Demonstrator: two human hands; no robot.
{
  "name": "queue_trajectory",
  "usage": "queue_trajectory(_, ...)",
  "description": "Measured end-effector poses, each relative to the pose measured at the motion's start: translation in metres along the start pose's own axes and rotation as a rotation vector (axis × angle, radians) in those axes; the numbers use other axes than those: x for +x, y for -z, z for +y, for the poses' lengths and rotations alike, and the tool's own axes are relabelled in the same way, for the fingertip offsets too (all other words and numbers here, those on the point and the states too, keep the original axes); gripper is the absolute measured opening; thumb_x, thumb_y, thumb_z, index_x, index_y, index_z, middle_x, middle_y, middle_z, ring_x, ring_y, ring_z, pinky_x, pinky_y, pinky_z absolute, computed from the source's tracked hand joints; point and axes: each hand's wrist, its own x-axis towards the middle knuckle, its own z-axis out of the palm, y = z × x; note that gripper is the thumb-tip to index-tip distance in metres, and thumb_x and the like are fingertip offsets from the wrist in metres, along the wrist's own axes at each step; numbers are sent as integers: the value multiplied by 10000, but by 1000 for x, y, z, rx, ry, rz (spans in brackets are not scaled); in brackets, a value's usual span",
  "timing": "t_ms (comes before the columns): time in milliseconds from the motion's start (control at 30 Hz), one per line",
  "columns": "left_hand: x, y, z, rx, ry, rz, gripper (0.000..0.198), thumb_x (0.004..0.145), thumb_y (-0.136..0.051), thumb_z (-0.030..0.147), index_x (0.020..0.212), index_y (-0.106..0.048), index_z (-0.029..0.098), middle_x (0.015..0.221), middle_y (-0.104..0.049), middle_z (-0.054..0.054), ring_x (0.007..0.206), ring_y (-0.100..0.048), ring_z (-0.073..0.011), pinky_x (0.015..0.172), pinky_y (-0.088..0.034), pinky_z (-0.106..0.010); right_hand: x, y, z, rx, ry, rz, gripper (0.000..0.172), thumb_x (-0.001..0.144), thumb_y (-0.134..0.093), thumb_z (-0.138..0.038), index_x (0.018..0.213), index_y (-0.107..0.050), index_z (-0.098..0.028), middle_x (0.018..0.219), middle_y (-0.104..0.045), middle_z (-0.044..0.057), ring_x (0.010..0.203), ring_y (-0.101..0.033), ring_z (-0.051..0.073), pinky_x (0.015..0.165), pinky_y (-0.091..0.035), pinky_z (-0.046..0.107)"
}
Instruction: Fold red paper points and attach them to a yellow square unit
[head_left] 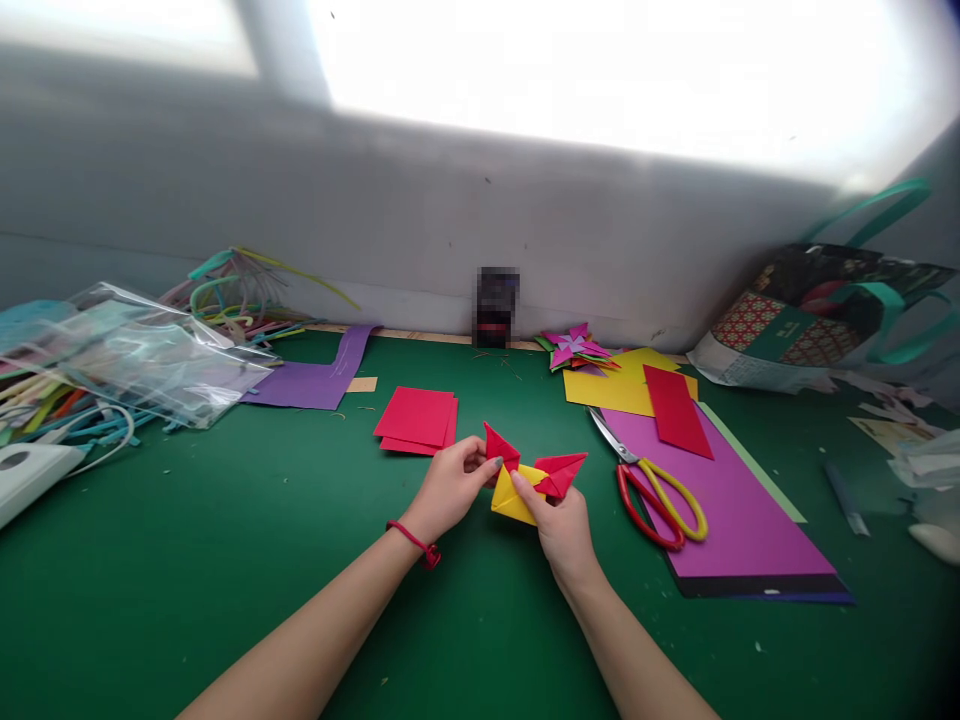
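Both hands hold one piece of red and yellow folded paper (517, 505) above the green table. Its yellow middle has two pointed red flaps, one up at the left and one out to the right. My left hand (451, 487) pinches the left red flap between thumb and fingers. With the thumb on the yellow front, my right hand (566, 530) grips the right side, its other fingers hidden behind. Red paper squares (418, 417) lie stacked just beyond my left hand. Right of my right hand, scissors (651, 487) with one red and one yellow handle rest on purple sheets (750, 530).
Folded paper stars (576, 346) sit at the back beside yellow paper (611, 387) and a red strip (677, 410). Clear plastic bags (180, 365) and a white power strip (34, 475) lie left. A patterned bag (795, 315) stands back right, a pen (845, 497) nearer. Green tabletop (225, 570) surrounds my arms.
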Motion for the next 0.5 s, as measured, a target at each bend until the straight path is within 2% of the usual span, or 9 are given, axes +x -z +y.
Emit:
queue_trajectory(100,1,-2,-4,-168,117,-1,370,765,-509,401,1059,-481,177,1032,-593,-96,883,-588,-200,735,-490,-330,2,6,2,-80,75,59,331,667,-613,-425,801,-602,-123,772,-647,90,723,-608,247,630,-490,330)
queue_trajectory(200,-2,-7,0,-317,212,-71,470,807,-421,452,1203,-400,201,1250,-456,-127,1040,-521,-218,846,-442,-361,3,12,4,-187,270,126,315,797,-483,-354,1038,-550,-163,1048,-592,95,944,-558,243,810,-444,375)
queue_trajectory(267,-5,-10,6,-410,220,-165,466,819,-397,457,1208,-418,201,1261,-454,-118,1071,-501,-214,904,-399,-359,2,11,4,-281,431,60,336,847,-395,-282,1167,-466,-211,1247,-461,65,1136,-424,227,940,-347,397)
queue_trajectory(333,-6,-11,11,-462,174,-200,429,810,-449,417,1179,-462,199,1243,-479,-99,1091,-485,-214,925,-379,-343,-2,7,4,-375,535,-96,396,853,-355,-215,1247,-383,-234,1350,-333,29,1244,-274,208,1010,-259,401)
queue_trajectory(400,-5,-7,13,-465,135,-165,395,785,-515,365,1135,-506,183,1193,-525,-89,1074,-496,-218,917,-383,-330,-6,3,3,-429,547,-222,470,847,-316,-160,1309,-281,-241,1384,-267,7,1280,-182,190,1025,-244,396)
queue_trajectory(500,1,5,9,-441,188,-54,348,760,-561,324,1070,-547,166,1069,-608,-82,977,-558,-203,853,-431,-310,-10,1,0,-397,566,-236,479,840,-292,-133,1308,-269,-238,1398,-230,9,1281,-181,187,1023,-251,399)
